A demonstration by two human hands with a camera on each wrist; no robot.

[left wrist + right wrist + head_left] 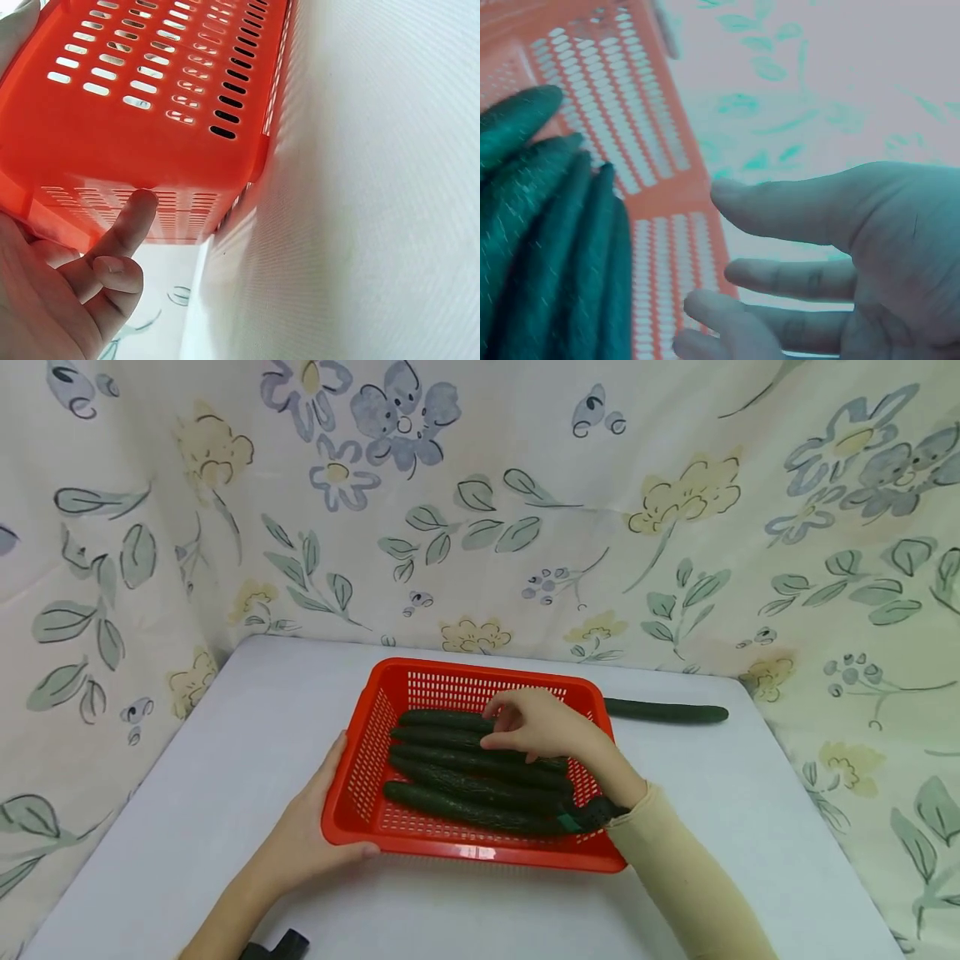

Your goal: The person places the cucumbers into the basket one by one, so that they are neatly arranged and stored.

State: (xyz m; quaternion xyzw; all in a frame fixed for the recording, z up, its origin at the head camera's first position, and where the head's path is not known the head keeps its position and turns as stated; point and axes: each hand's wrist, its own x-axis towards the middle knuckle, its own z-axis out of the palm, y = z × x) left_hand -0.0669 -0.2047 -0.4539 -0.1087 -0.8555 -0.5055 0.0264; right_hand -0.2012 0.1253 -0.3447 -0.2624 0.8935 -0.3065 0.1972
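A red plastic basket (450, 847) with slotted walls stands on the table, several dark green cucumbers (480, 787) lying side by side inside. My left hand (311, 831) holds its near left corner, thumb along the front and fingers on the left side. The left wrist view shows those bent fingers against the slotted wall. Over the basket's right half hovers my right hand (543, 724), fingers loosely curved and nothing between thumb and fingertips. In the right wrist view a gap separates that hand from the cucumbers (544, 247). Part of the cucumbers is hidden beneath it.
Another cucumber (667, 711) lies on the white table (697, 777) behind the basket's right end, its left tip hidden by the rim. A flower-patterned cloth (480, 527) hangs behind the table and along its sides.
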